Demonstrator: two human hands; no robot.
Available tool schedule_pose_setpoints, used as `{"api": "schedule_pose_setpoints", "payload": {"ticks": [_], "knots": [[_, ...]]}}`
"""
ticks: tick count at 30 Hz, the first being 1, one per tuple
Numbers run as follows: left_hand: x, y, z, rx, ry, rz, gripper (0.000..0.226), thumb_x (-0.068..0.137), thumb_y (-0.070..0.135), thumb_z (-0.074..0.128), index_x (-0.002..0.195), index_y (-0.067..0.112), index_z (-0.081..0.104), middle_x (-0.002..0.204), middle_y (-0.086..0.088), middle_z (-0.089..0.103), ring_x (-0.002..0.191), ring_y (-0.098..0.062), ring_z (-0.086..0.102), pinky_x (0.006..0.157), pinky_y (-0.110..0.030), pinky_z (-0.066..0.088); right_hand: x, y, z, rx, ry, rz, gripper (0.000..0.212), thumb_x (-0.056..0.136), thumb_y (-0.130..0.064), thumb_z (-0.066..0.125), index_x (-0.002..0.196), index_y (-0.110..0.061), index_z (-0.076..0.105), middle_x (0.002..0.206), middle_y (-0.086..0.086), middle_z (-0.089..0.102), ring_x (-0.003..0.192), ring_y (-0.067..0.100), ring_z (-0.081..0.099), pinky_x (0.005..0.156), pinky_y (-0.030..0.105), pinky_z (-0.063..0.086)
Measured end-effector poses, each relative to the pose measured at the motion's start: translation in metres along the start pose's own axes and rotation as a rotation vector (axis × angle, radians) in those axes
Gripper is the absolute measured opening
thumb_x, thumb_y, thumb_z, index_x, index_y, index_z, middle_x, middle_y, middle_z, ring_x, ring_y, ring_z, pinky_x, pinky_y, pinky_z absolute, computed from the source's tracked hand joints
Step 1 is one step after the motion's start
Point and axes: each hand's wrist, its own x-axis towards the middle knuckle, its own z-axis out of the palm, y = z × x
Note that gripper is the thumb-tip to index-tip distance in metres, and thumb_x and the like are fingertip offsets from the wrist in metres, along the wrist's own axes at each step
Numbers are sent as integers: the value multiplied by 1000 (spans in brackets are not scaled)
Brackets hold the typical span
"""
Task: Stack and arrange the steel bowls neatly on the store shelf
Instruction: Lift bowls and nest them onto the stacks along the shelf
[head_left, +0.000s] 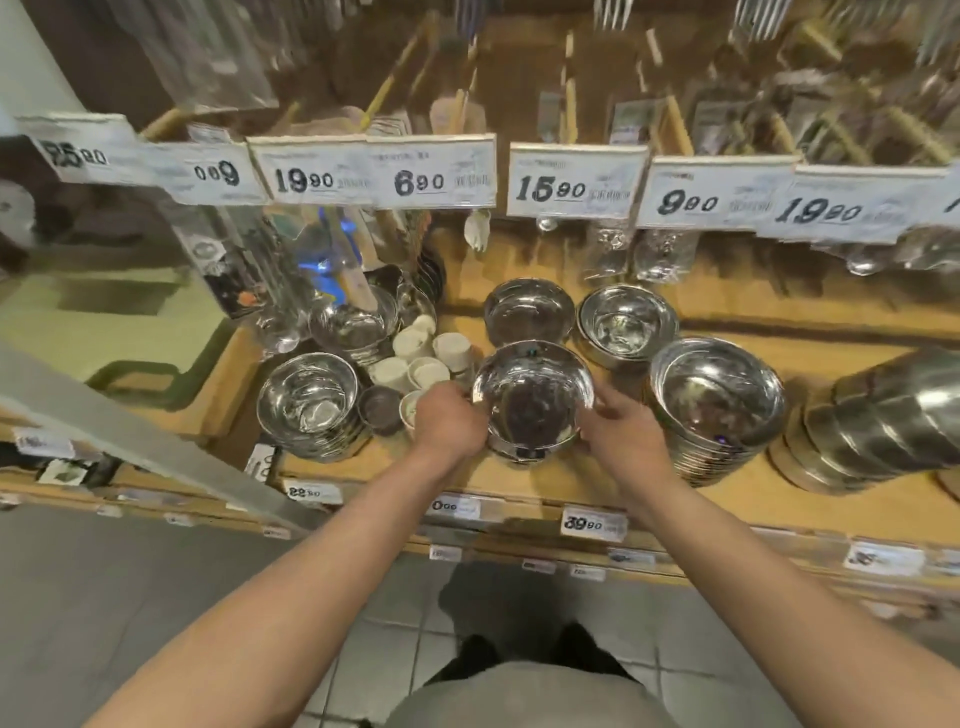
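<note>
Both forearms reach forward; left hand (451, 422) and right hand (621, 432) grasp opposite rims of the steel bowl (532, 397), held between them above the shelf (519, 480) front edge.

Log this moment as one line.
left hand: grips held bowl | right hand: grips it | site: wooden shelf

the steel bowls (532, 400) are mirror-bright silver, their hollows catching dark reflections, and the shelf (779, 364) under them is warm honey-yellow wood. the small cups (426, 371) beside them are off-white — one little dish (379, 408) among them a dull grey-brown. the price tags (431, 174) are white with bold black numerals, and the floor (395, 649) shows pale grey tiles with darker grout lines.
</note>
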Motion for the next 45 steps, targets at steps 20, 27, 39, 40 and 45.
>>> {"api": "schedule_pose_setpoints", "payload": {"ticks": [20, 27, 39, 40, 45], "knots": [[20, -19, 21, 13, 5, 29, 31, 96, 8, 56, 123, 11, 71, 110, -15, 75, 106, -40, 69, 88, -49, 57, 15, 27, 17, -93, 51, -71, 23, 92, -19, 59, 106, -23, 77, 84, 3, 75, 76, 17, 65, 74, 36, 50], [19, -24, 21, -22, 21, 27, 31, 92, 10, 58, 118, 16, 74, 103, -7, 76, 100, -31, 70, 91, -44, 59, 19, 29, 16, -101, 25, -104, 24, 94, -19, 57, 109, -17, 76, 88, 10, 76, 79, 20, 63, 77, 36, 49], [17, -23, 19, -59, -2, -27, 30, 90, 8, 60, 116, 10, 74, 100, -14, 76, 101, -38, 71, 89, -48, 58, 22, 25, 14, -163, -2, -110, 21, 96, -19, 55, 100, -18, 75, 73, -5, 66, 64, 11, 54, 56, 26, 41], [17, -22, 19, -65, -4, -31, 30, 89, 8, 60, 116, 10, 74, 101, -15, 76, 102, -38, 71, 90, -48, 58, 22, 25, 14, -165, 0, -108, 21, 96, -19, 54, 99, -18, 75, 71, -6, 64, 62, 10, 53, 55, 25, 40], [15, -20, 18, -86, -1, -39, 28, 91, 11, 62, 115, 11, 74, 104, -15, 76, 102, -38, 71, 90, -47, 57, 23, 22, 15, -162, 13, -96, 19, 95, -18, 56, 88, -18, 73, 65, -6, 60, 59, 10, 49, 52, 24, 37]]}}
